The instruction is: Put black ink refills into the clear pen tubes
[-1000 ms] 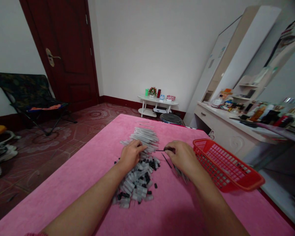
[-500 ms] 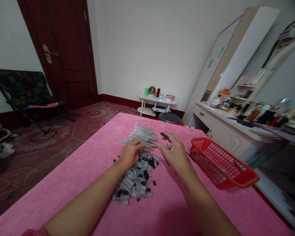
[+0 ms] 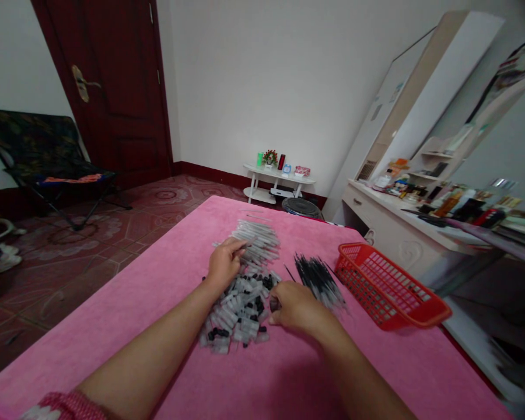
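My left hand (image 3: pixel 224 265) is closed in a pinch at the left edge of a stack of thin, clear pen barrels (image 3: pixel 260 242). A slim greyish pen barrel (image 3: pixel 248 242) shows at its fingertips, mostly hidden. My right hand (image 3: pixel 294 306) has its fingers curled down at the right edge of a heap of clear caps (image 3: pixel 234 312) and small black plugs (image 3: pixel 221 333). What lies between those fingers is hidden. Just beyond the right hand lies a bundle of thin rods (image 3: pixel 317 280), dark at the far end and pale at the near end.
A red plastic basket (image 3: pixel 391 286) stands right of the rods on the pink cloth-covered table (image 3: pixel 157 303). Behind it is a white dressing table (image 3: pixel 406 233) crowded with bottles. A folding chair (image 3: pixel 48 151) stands on the floor at left.
My right hand has moved down and toward me from beside the barrels to the heap's right edge, its fingers curling. The rods are uncovered. My left hand has drawn slightly left.
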Demonstrator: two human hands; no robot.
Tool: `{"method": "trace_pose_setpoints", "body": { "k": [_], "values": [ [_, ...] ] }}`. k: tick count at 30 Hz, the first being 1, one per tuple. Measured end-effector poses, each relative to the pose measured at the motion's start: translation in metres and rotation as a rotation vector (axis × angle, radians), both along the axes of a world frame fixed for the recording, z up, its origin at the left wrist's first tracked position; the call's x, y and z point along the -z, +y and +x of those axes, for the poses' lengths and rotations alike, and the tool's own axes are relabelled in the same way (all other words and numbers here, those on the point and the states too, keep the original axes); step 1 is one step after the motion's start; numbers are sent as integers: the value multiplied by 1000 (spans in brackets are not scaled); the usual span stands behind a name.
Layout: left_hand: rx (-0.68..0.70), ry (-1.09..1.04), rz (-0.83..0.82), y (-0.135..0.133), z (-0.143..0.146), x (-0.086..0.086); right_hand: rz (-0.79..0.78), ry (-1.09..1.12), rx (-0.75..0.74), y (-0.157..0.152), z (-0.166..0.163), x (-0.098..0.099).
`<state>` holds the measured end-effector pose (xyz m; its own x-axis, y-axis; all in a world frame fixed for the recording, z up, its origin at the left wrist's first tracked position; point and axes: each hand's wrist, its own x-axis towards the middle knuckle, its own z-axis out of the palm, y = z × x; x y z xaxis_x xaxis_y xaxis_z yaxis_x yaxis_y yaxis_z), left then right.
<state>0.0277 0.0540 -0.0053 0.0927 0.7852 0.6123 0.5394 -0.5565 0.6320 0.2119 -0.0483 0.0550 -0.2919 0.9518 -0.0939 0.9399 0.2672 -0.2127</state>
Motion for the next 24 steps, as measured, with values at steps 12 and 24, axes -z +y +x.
{"method": "trace_pose_setpoints", "body": {
  "k": [12, 24],
  "values": [
    [28, 495, 42, -16, 7, -10, 236, 562, 198, 34, 26, -2],
    [44, 594, 91, -19, 9, -13, 313, 882, 179, 42, 24, 11]
  ]
}}
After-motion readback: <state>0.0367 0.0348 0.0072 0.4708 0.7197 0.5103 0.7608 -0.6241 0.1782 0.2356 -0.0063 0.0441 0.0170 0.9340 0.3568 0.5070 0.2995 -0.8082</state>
